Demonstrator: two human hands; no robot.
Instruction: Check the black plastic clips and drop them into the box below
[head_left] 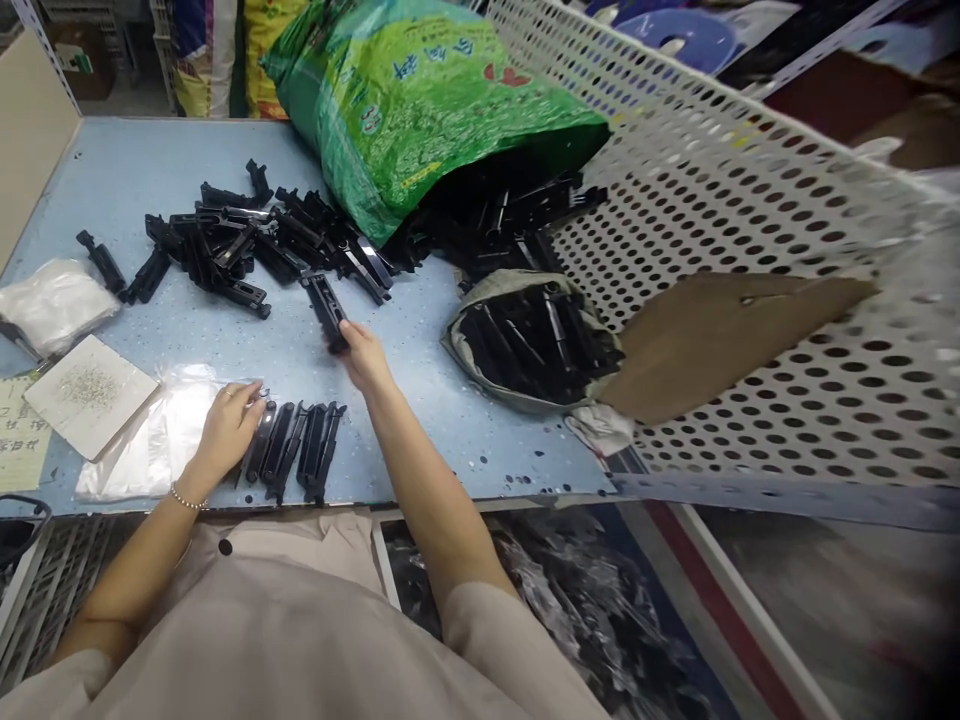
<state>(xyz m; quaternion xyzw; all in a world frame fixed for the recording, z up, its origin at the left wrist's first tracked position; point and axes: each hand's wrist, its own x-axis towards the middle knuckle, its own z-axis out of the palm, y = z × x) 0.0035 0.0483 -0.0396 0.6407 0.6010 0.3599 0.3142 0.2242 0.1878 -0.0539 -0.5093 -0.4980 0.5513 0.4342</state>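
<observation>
Between its thumb and fingers my right hand (361, 352) grips the near end of a black plastic part (324, 305), just in front of a loose pile of similar parts (225, 245). My left hand (232, 425) is at the left end of a row of black parts (289, 445) lying side by side near the table's front edge. Its fingers are bent together at a small dark piece, too small to make out. Under and beside that hand lie clear plastic bags (150, 440).
A green sack (450, 110) spills black parts at the back. An open grey-green bag (536, 340) holds more, beside a perforated white panel (720, 220) with brown cardboard (720, 340). At the left are a white square board (91, 395) and a plastic bundle (56, 300).
</observation>
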